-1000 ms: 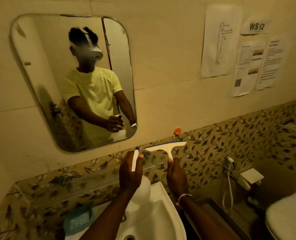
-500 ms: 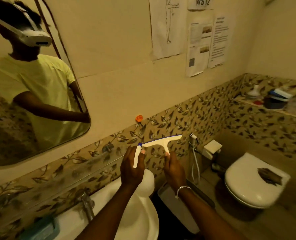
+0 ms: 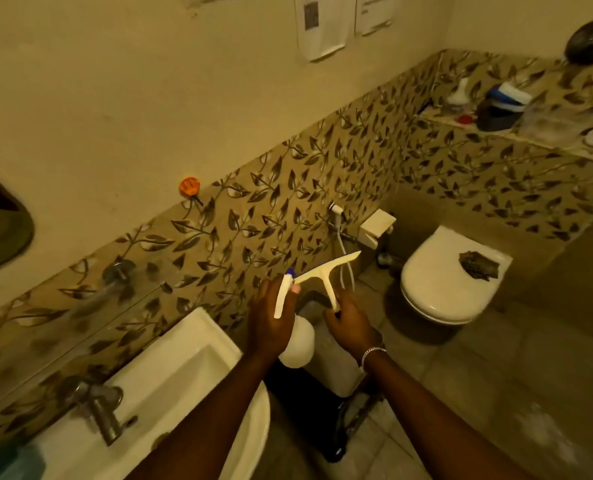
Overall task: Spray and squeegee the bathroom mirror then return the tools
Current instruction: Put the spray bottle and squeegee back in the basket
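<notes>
My left hand (image 3: 271, 323) grips a white spray bottle (image 3: 297, 344) by its neck, the white trigger and blue nozzle sticking up above my fingers. My right hand (image 3: 348, 323) holds a white squeegee (image 3: 326, 271) by its handle, blade up and slanting to the right. Both tools hang over the floor just right of the white sink (image 3: 184, 368). Only the lower right corner of the mirror (image 3: 0, 230) shows at the left edge.
A closed white toilet (image 3: 440, 285) with a dark cloth (image 3: 478, 266) on its lid stands to the right. A ledge (image 3: 517, 133) at the back right holds bottles and containers. A tap (image 3: 97, 407) sits on the sink. A dark stand (image 3: 343, 410) is below my hands.
My view has swung right and down, away from the mirror, toward the toilet and ledge. Both hands keep their hold on the bottle and squeegee, which have moved right past the sink.
</notes>
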